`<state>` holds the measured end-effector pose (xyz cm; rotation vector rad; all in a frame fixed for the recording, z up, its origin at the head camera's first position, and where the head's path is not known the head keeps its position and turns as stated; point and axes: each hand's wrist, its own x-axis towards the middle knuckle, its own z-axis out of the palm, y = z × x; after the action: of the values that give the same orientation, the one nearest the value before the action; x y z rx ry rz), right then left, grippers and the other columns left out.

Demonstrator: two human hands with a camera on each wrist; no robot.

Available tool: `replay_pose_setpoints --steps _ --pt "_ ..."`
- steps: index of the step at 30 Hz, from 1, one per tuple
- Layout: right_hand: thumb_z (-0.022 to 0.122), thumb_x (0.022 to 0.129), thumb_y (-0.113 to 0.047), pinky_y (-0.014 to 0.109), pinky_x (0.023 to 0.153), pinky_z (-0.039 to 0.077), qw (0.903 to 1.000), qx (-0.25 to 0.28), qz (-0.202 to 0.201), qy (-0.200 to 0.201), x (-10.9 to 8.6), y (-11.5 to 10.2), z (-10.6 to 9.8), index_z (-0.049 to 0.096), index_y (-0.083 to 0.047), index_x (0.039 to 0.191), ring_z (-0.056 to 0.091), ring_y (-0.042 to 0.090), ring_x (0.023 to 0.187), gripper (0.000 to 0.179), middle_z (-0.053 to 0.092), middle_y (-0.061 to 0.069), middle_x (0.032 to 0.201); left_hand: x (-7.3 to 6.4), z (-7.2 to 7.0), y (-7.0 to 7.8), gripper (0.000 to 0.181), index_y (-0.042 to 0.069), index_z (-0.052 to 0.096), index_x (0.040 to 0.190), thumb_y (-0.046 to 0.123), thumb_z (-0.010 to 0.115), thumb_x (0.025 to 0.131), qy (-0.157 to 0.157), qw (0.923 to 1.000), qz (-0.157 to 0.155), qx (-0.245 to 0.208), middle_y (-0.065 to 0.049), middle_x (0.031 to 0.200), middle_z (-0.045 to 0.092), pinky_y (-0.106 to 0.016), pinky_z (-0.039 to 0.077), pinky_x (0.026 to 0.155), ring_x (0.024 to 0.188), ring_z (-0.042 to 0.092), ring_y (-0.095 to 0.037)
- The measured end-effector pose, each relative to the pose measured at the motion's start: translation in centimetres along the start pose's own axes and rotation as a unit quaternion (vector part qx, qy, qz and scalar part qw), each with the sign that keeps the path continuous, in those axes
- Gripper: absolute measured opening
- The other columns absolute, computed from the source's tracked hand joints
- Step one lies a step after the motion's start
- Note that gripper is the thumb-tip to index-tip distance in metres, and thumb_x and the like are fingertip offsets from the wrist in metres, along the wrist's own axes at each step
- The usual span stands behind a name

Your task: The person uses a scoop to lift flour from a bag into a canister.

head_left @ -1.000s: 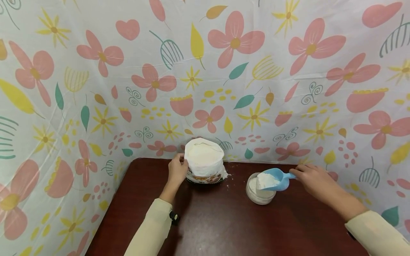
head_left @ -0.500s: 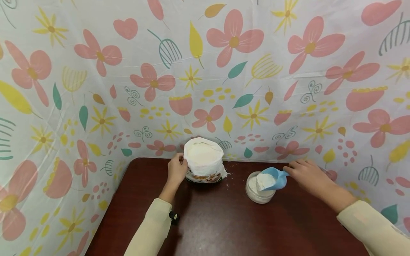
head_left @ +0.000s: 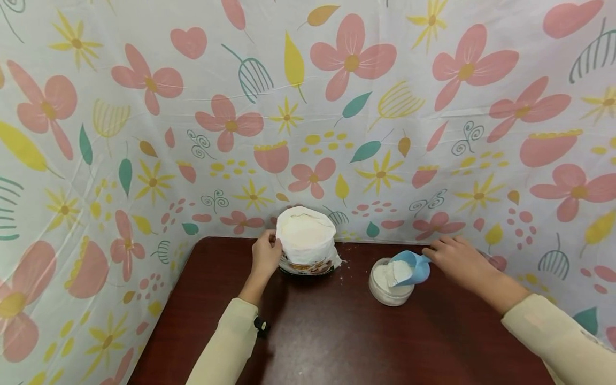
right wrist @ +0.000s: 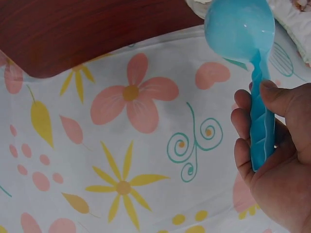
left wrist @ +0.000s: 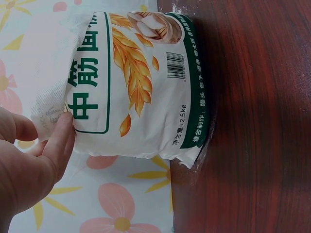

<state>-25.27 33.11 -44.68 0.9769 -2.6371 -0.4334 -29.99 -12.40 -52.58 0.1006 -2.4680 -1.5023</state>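
At the back of the table stands an opened flour bag [head_left: 308, 248], its white top folded back and flour showing inside. My left hand [head_left: 267, 254] pinches the bag's rolled edge on its left side; the left wrist view shows fingers and thumb on the paper. My right hand [head_left: 457, 262] grips the handle of a blue scoop [head_left: 420, 269], curled round it in the right wrist view [right wrist: 262, 131]. White flour [head_left: 399, 271] fills the scoop's mouth, which tips down to the left over a round clear jar [head_left: 391, 299]. Pale flour shows in the jar too.
The dark red-brown table [head_left: 337, 337] ends at a white curtain [head_left: 269, 69] with flower prints, hanging behind and to the left. Spilt flour specks [head_left: 343, 270] lie on the table right of the bag.
My right hand has moved a little left with the scoop and tilted it further over the jar; the flour in it has shifted. The left hand and bag stay put.
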Motion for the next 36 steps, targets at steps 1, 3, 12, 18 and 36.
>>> replay_pose_setpoints --steps 1,3,12,18,36 --pt "0.09 0.072 0.004 0.048 0.072 0.058 1.0 0.001 -0.002 0.001 0.1 0.0 0.0 0.077 -0.009 0.104 0.068 0.034 0.098 0.037 0.071 0.011 0.101 0.0 0.0 0.0 0.026 0.0 0.065 0.126 0.01 0.056 0.104 0.001 1.0 0.0 0.0 -0.017 0.105 0.069 -0.036 0.061 0.067 0.082 0.069 -0.024" --pt "0.09 0.072 0.003 0.049 0.075 0.059 1.0 0.003 -0.005 -0.001 0.2 0.1 -0.1 0.077 -0.008 0.105 0.068 0.034 0.1 0.038 0.071 0.011 0.102 0.0 0.0 0.0 0.025 0.0 0.065 0.125 0.01 0.056 0.104 0.004 1.0 0.001 0.003 -0.017 0.104 0.069 -0.036 0.061 0.067 0.082 0.069 -0.024" --pt "0.093 0.07 -0.001 0.046 0.076 0.058 0.9993 -0.026 -0.026 0.005 0.8 0.3 -0.5 0.077 -0.009 0.102 0.066 0.032 0.098 0.037 0.071 0.01 0.101 0.1 0.1 -0.1 0.027 -0.001 0.065 0.126 0.01 0.055 0.104 0.005 1.0 0.002 0.006 -0.017 0.105 0.069 -0.036 0.061 0.068 0.084 0.068 -0.025" --pt "0.092 0.071 -0.002 0.044 0.073 0.056 0.9982 -0.046 -0.037 0.012 0.9 0.5 -0.5 0.077 -0.01 0.099 0.065 0.031 0.096 0.033 0.071 0.009 0.1 0.2 0.1 -0.1 0.027 -0.001 0.066 0.125 0.01 0.055 0.103 0.006 1.0 0.002 0.007 -0.017 0.104 0.069 -0.036 0.061 0.068 0.084 0.068 -0.025" --pt "0.089 0.074 0.001 0.044 0.081 0.06 0.9956 -0.084 -0.041 -0.002 1.2 0.7 -1.3 0.078 -0.009 0.096 0.066 0.031 0.097 0.027 0.073 0.011 0.102 0.1 0.1 -0.1 0.024 0.001 0.066 0.122 0.011 0.055 0.103 0.004 1.0 0.002 -0.001 -0.014 0.1 0.069 -0.034 0.06 0.064 0.078 0.068 -0.022"
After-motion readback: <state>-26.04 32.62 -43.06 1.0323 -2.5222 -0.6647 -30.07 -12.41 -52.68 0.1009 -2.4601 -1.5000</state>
